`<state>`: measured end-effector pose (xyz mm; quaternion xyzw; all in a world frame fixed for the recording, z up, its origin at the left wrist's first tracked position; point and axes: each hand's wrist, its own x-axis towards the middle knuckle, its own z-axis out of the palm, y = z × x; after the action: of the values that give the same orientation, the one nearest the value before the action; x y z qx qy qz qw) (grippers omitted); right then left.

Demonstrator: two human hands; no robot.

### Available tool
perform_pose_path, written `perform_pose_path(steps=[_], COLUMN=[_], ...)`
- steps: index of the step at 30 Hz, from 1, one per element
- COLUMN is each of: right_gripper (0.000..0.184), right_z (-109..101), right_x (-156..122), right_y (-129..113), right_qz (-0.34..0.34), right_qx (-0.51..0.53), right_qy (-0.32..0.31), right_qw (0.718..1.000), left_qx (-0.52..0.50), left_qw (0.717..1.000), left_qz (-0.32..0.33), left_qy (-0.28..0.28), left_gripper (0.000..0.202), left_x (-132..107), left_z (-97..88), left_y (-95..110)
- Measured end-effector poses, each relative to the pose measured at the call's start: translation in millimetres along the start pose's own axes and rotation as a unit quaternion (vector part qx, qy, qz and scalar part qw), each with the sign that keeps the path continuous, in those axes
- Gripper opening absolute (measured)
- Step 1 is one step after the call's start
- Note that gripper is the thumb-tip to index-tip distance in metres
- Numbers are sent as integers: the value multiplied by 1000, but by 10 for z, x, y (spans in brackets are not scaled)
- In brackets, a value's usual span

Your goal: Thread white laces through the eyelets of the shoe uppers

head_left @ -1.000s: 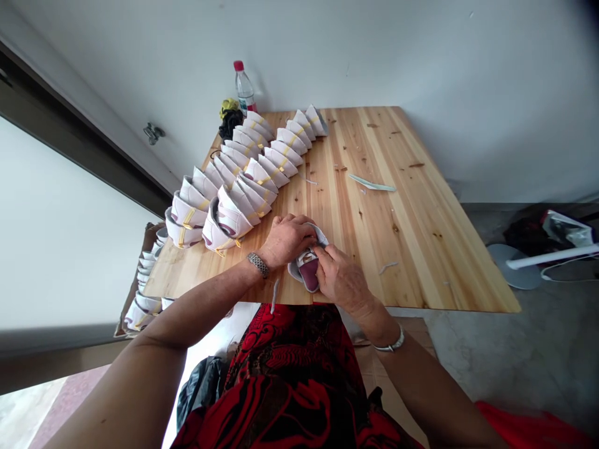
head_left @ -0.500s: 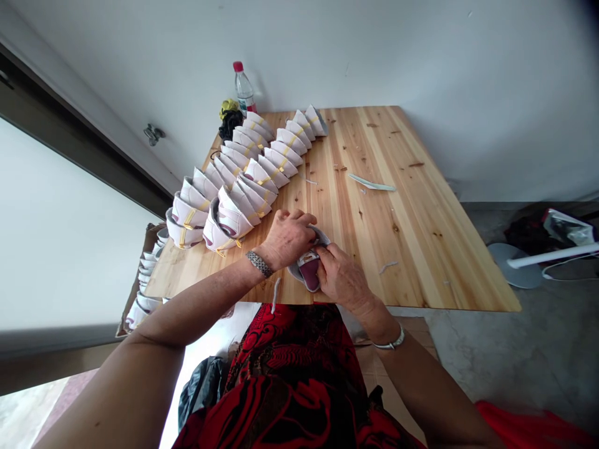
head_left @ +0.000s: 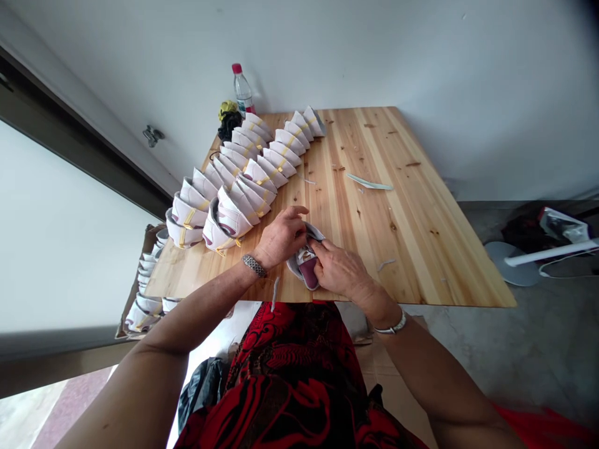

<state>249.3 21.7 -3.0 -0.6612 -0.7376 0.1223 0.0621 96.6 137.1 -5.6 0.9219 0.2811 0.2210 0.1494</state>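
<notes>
A shoe upper (head_left: 309, 274), grey-white at its edge with a purple tongue, lies near the front edge of the wooden table. My left hand (head_left: 283, 236) is bent over its upper left side, fingers curled and the fingertips partly hidden. On the other side, my right hand (head_left: 340, 268) grips the upper, its thumb and fingers pressed at the opening. To the left, two long rows of nested white shoe uppers (head_left: 231, 212) with yellow ties lie on the table.
A pale curved strip (head_left: 369, 183) and a scrap of lace (head_left: 386, 264) lie on the wooden table (head_left: 421, 249). At the back left stands a bottle with a red cap (head_left: 242, 90). More uppers fill a cardboard box (head_left: 126, 312) lower left. A white stand (head_left: 510, 262) is at right.
My left hand has lifted slightly and shifted a little left, showing more of the upper's opening. My right fingers have moved further into the opening. The view has shifted slightly.
</notes>
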Motion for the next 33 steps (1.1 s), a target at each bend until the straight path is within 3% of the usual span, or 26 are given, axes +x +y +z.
perform_pose_path(steps=[7, 14, 21, 33], right_gripper=[39, 34, 24, 30], right_z=[-125, -2, -48, 1], right_x=[110, 95, 213, 213], right_y=[15, 165, 66, 84], right_qz=[-17, -1, 7, 16], right_qx=[-8, 38, -12, 7], right_qy=[-44, 23, 8, 9], right_qw=[999, 999, 1000, 1000], left_qx=[7, 43, 43, 54], left_qw=[1000, 997, 997, 998], left_qz=[24, 47, 39, 15], left_qy=[-15, -37, -43, -40], left_gripper=[13, 12, 8, 7], left_x=[15, 62, 113, 111], left_z=[20, -12, -30, -12], left_y=[-32, -86, -80, -64])
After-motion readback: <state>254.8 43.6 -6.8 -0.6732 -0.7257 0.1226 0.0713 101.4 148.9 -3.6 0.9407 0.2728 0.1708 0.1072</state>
